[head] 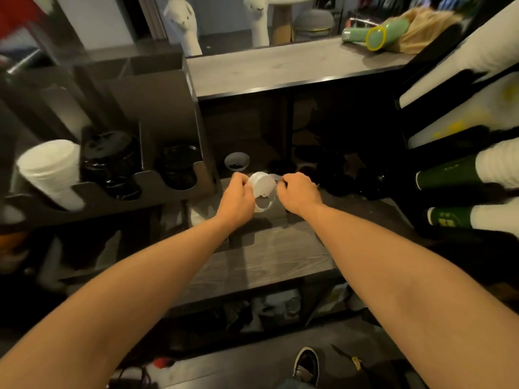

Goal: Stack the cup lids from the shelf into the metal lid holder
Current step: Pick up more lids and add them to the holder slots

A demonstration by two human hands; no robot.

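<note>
Judged well under way, not finished: metal lid holder (168,108) at left already loaded with a white stack (50,169) and black lids (109,161) in its wells, with what look like more dark lids (337,178) left on the shelf (266,256) at right. Both forearms stretched forward, converging above the shelf board, just right of the holder. Left grip (238,192) clenched round a few white lids (262,189) held tilted in the air; right grip (297,192) curled, seemingly pinching their right edge, though blurred.
</note>
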